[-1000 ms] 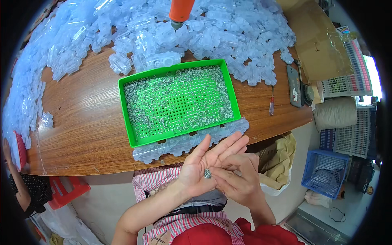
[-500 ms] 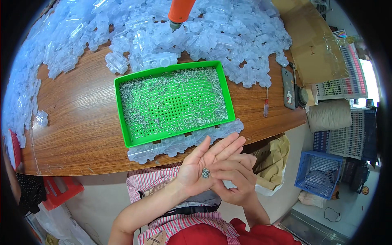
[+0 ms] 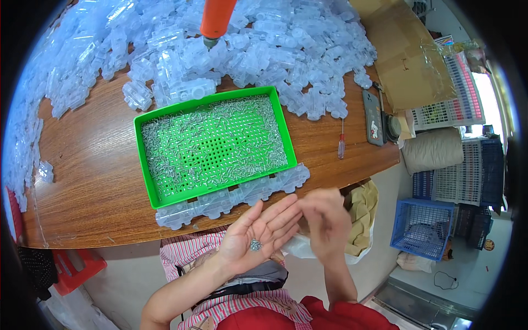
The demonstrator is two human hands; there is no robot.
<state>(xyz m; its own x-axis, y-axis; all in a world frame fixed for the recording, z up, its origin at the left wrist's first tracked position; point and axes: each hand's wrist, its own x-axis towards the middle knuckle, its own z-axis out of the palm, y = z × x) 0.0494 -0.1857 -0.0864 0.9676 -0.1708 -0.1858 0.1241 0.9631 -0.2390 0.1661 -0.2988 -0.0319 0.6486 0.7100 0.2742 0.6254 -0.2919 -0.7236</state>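
My left hand [image 3: 256, 235] is turned palm up with its fingers stretched out, bearing a small cluster of short silver screws [image 3: 255, 245] in the palm. Just right of its fingertips is my right hand [image 3: 325, 223], bent at the fingers and smeared by motion; whether anything is in it does not show. Beyond both hands lies a green perforated tray [image 3: 214, 154] strewn with many more such screws. Along the tray's near side runs a row of clear plastic housings [image 3: 234, 199], at the table's front edge.
Clear plastic parts [image 3: 258, 49] heap across the back and left of the wooden table [image 3: 88, 159]. An orange-handled tool [image 3: 217, 19] hangs above them. To the right are a screwdriver [image 3: 341, 146], a phone [image 3: 373, 118] and a cardboard box [image 3: 401, 60]. A blue crate [image 3: 422, 228] stands beyond the table.
My right hand has drawn away from the left palm, to the right and up. My left hand stays palm up with the screws. The whole view has shifted slightly.
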